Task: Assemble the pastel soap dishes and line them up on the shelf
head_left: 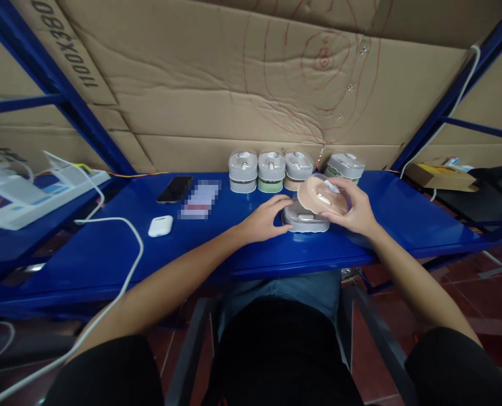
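Where the person sits: jeans (271,288) and a black top (282,349), just below the edge of the blue table (251,257);
Left hand (264,221): curved about the left end of the gray container (306,225), thumb by its rim; whether it grips, cannot tell;
Right hand (357,210): grasping the peach container (316,194), tilted, above the gray one; whether the two touch, cannot tell;
Table's left side: white case (160,226); farther back, black phone (174,190) beside a blurred-out item (200,199);
Back row: three two-tier containers (271,169) side by side, a fourth container (347,164) apart at right;
Behind: cardboard (183,113), upright.
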Motion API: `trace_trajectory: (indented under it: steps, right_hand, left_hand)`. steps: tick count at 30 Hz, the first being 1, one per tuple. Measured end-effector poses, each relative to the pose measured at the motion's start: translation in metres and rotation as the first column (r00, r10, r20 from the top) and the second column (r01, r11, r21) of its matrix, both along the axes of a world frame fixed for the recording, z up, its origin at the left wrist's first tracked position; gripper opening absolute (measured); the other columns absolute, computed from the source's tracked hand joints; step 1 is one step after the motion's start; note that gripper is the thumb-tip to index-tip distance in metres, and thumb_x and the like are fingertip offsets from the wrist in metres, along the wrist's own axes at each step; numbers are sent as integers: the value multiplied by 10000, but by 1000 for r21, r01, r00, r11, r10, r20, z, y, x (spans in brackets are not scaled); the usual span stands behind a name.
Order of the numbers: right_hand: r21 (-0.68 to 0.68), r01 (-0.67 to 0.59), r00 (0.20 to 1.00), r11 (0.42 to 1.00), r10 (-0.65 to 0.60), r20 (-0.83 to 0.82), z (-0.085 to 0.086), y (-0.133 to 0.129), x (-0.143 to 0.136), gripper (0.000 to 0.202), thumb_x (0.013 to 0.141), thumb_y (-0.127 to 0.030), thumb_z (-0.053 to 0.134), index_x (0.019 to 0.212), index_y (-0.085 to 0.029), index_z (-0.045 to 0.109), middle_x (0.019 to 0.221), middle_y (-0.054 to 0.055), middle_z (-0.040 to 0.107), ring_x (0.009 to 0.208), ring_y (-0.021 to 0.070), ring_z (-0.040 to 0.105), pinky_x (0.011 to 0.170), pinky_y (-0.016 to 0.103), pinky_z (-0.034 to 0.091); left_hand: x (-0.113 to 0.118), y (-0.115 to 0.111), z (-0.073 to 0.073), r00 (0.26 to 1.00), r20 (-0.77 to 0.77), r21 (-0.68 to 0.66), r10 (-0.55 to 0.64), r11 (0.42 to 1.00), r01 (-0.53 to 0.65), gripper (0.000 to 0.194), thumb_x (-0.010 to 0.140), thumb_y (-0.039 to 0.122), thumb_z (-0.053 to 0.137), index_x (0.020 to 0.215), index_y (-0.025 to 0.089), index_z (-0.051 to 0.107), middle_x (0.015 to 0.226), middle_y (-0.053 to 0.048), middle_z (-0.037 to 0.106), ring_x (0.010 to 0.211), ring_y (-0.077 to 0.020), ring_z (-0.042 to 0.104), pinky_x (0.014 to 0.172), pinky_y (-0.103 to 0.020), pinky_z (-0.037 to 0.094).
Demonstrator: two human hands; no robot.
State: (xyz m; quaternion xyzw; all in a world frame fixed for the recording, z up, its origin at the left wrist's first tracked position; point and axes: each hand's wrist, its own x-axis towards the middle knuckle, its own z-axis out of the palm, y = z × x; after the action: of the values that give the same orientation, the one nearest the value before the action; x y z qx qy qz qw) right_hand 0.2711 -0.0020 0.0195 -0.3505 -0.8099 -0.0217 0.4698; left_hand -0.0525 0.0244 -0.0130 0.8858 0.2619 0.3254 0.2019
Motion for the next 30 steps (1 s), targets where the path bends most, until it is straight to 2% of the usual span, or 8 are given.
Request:
trace_trajectory:
  steps: [4, 7, 10, 13, 18, 25, 30]
  right_hand:
    - [-54, -106, 991, 993, 110, 76, 10, 10, -9, 820, 783, -622, 1001, 1501, -343, 722, 1485, 116, 761, 1375, 398, 728, 1201, 642, 577]
    - [-125, -159, 980, 979, 171, 98, 15, 15, -11, 795, 769, -658, 1006, 1467, -374, 750, 1495, 102, 747, 1405, 392, 709, 1230, 664, 548]
    - [-140, -181, 977, 973, 195, 88, 16, 17, -15, 782, 759, -692, 1004, 1437, -387, 763, 1491, 96, 739, 1410, 394, 700, 1245, 680, 530]
    - [-141, -155, 982, 978, 168, 84, 14, 16, -18, 807, 753, -721, 994, 1445, -386, 751, 1491, 97, 732, 1422, 405, 684, 1257, 687, 516]
    - [-192, -94, 992, 977, 108, 66, 3, 13, -9, 1039, 689, -759, 1005, 1571, -343, 647, 1559, 139, 690, 1472, 454, 644, 1283, 703, 493]
    - [-427, -104, 994, 898, 111, -10, -16, 3, 9, 1255, 699, -647, 1035, 1750, -331, 426, 1697, 137, 618, 1559, 463, 598, 1332, 699, 457]
    - [-426, -102, 995, 899, 100, -28, -19, -2, 9, 1244, 707, -602, 1037, 1749, -319, 420, 1738, 143, 581, 1589, 450, 577, 1347, 690, 440]
  left_hand:
    - [3, 4, -10, 997, 75, -112, 13, 994, -5, 807, 908, 382, 880, 1601, 174, 523, 1600, -235, 651, 1404, -387, 720, 1194, -605, 620]
    - [5, 6, -13, 996, 89, -157, 15, 988, -1, 962, 881, 402, 912, 1676, 153, 431, 1600, -276, 655, 1435, -423, 706, 1206, -644, 603]
    - [5, 5, -12, 997, 64, -179, 33, 984, -21, 1039, 901, 444, 891, 1737, 138, 355, 1621, -309, 631, 1464, -458, 682, 1220, -690, 575]
    - [5, 4, -10, 998, 51, -186, 48, 982, -38, 1040, 920, 478, 874, 1757, 159, 344, 1632, -301, 628, 1515, -483, 638, 1246, -729, 533]
    - [5, 3, -11, 997, 66, -170, 45, 985, -33, 1045, 928, 463, 872, 1773, 173, 328, 1639, -286, 631, 1555, -480, 604, 1278, -737, 499]
    - [7, 2, -9, 998, 48, -198, 35, 980, -25, 1009, 943, 448, 850, 1756, 157, 329, 1661, -292, 612, 1555, -472, 610, 1262, -702, 536]
    - [5, 1, -6, 999, 7, -201, 43, 979, -41, 983, 964, 457, 820, 1755, 159, 318, 1685, -290, 592, 1564, -459, 606, 1269, -692, 532]
